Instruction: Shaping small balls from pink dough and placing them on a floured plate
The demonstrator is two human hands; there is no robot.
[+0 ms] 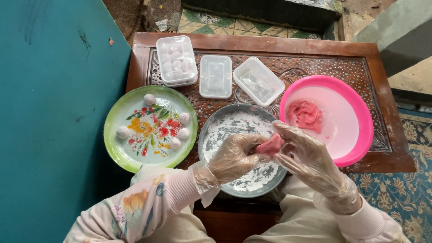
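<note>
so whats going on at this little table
A person in clear plastic gloves holds a pink lump of dough between the left hand and right hand, above a grey floured plate. More pink dough sits in the pink bowl. Five white balls lie on the flowered plate; three clear containers stand behind.

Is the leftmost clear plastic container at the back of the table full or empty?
Full: the leftmost clear container shows rows of white balls packed inside under its lid.
</note>
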